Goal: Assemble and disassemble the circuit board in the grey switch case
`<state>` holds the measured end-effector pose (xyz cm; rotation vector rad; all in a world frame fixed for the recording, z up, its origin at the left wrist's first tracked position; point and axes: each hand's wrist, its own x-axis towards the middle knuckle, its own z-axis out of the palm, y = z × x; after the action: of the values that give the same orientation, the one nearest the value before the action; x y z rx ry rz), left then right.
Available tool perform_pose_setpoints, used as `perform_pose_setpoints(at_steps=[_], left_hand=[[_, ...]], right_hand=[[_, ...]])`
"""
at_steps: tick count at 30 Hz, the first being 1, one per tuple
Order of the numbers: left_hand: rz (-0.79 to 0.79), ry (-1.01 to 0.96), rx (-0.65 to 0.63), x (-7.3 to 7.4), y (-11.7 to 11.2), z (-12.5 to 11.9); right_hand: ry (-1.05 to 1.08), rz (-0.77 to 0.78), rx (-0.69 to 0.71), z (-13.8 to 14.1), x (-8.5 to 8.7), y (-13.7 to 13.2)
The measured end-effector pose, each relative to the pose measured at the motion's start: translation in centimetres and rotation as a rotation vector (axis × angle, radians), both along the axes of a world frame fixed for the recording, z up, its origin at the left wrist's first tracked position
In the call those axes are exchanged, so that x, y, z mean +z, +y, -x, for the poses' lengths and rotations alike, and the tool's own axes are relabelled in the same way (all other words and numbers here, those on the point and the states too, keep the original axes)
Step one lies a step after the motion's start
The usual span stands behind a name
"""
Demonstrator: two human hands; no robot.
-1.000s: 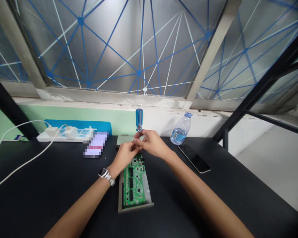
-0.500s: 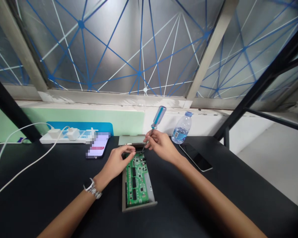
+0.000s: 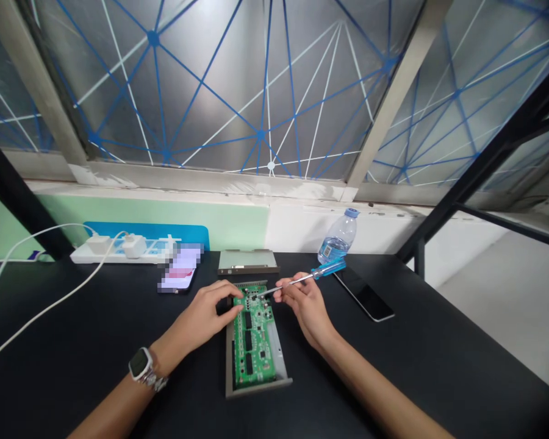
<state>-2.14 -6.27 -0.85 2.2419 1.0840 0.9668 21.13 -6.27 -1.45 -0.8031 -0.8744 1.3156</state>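
A green circuit board (image 3: 258,341) with several black chips lies in a shallow grey metal case (image 3: 280,360) on the dark table. My right hand (image 3: 308,305) pinches the shaft of a screwdriver (image 3: 329,269) with a clear blue handle. The tool tilts low, its handle toward the bottle and its tip over the board's far part. At the board's far left edge is my left hand (image 3: 213,311), thumb and fingers apart, fingertips close to or touching the board. Behind the board rests a flat grey metal cover (image 3: 247,261).
A water bottle (image 3: 337,238) stands at the back right, beside a dark phone (image 3: 366,296). At the back left are a lit phone (image 3: 183,268) and a white power strip (image 3: 119,249) with plugs and trailing white cables (image 3: 55,302). Black metal posts (image 3: 432,222) flank the table.
The screwdriver has swung from nearly upright to a low slant, handle down to the right. My right hand has lowered and turned. My left hand has shifted slightly left and toward me.
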Motion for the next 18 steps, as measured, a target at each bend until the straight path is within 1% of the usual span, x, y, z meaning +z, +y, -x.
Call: perform_pose_setpoints(at_steps=[4,8,18], left_hand=[[0.012,-0.014,0.043,-0.2,-0.1,-0.4],[0.016,-0.031,0.051,-0.3,-0.2,-0.8],[-0.006,-0.109,0.059,-0.2,-0.5,-1.3]], right_hand=[[0.054,0.044,-0.024,0.2,-0.2,0.1],[0.076,0.087,-0.036,0.5,-0.4,0.0],[0.085,0.099,-0.008,0.6,-0.3,-0.4]])
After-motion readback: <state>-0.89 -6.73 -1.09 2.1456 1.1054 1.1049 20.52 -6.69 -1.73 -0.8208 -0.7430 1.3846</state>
